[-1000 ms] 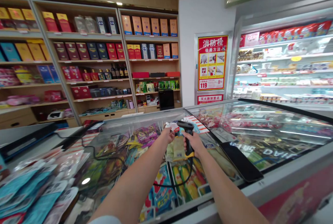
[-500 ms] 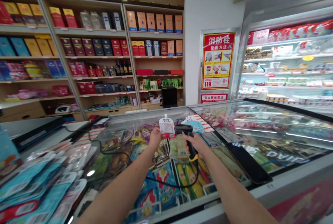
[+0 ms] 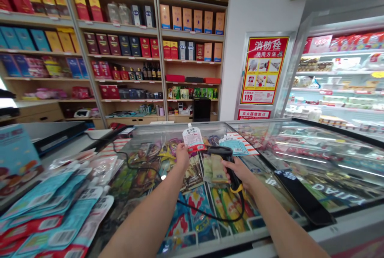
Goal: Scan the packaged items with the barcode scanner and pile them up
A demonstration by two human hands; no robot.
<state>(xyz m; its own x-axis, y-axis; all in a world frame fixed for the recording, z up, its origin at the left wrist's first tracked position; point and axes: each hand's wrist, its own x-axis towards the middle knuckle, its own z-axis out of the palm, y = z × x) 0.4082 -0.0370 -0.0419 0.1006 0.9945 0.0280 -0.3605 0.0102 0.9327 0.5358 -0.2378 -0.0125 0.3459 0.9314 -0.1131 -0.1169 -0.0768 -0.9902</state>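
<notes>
Pouch, above freezer at 12 o'clock, could swivel or slip, since left hand pinches only its 8 o'clock edge; right hand grips scanner, nose near pouch's 4 o'clock corner.

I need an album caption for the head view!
Left hand holds a pouch, right hand a scanner, above the freezer.

The pale spouted pouch, with dark lettering and a red lower band bearing a barcode, is upright in the left hand over the freezer. The black scanner, yellow at its corded grip end, points toward it from the right hand.
</notes>
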